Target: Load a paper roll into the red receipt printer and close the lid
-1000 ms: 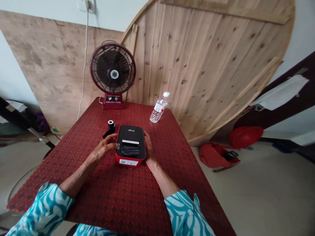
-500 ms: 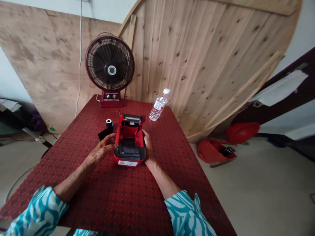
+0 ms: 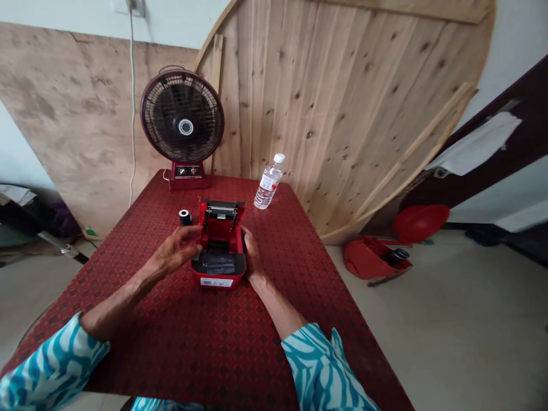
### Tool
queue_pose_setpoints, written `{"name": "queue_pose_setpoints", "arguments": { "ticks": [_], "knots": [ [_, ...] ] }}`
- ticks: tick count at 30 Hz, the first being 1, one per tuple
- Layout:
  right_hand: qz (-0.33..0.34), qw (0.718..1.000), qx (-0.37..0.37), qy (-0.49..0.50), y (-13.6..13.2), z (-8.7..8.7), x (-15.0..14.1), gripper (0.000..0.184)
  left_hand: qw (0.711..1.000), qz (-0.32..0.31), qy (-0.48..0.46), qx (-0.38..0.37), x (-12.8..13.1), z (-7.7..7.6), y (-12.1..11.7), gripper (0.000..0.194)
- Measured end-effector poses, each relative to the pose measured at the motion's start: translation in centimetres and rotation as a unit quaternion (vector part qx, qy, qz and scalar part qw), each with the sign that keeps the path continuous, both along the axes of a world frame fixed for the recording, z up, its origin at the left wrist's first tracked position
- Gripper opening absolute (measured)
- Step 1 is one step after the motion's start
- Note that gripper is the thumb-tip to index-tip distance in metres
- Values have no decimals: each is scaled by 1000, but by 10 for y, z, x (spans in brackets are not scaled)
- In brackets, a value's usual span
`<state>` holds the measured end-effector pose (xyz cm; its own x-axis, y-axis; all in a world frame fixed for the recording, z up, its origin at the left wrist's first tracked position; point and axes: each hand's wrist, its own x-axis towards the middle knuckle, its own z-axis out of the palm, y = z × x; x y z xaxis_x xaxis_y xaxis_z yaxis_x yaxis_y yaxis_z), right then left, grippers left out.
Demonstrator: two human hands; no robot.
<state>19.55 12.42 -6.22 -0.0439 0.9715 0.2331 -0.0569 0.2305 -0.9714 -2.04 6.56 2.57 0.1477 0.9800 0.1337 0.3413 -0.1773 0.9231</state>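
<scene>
Red label printer (image 3: 219, 251) open on table, both hands at its sides.

Printer sits mid-table on the red patterned cloth (image 3: 205, 342), lid raised upright, red interior exposed. Left hand (image 3: 177, 251) rests against the left edge, fingers loosely curled; firm grasp cannot be confirmed. Right hand (image 3: 252, 257) lies flat against the right side, fingers extended, steadying the body. Small black roll (image 3: 185, 217) stands just behind the left hand. Fan (image 3: 183, 123) and water bottle (image 3: 268, 182) stand at the far edge.
</scene>
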Motion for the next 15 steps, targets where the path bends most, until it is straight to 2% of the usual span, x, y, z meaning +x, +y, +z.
{"name": "queue_pose_setpoints", "arguments": {
  "ticks": [1,3,5,7,9,12,15],
  "knots": [
    [-8,1000,2,5,0,0,0,49,996,-14,71,54,4,7,5,37],
    [-16,1000,8,18,0,0,-1,49,964,-73,224,124,19,21,18,28],
    [-13,999,14,35,0,-1,-1,51,905,-137,386,114,38,31,32,31],
    [-14,998,13,54,1,-2,-1,51,847,-170,499,69,55,36,46,30],
    [-15,998,13,66,2,-4,-2,51,817,-183,545,38,66,36,56,27],
    [-18,997,11,75,4,-4,-4,50,801,-197,565,28,69,34,64,24],
    [-20,996,3,84,4,-3,-5,48,797,-207,567,38,65,35,64,25]
  ]
}}
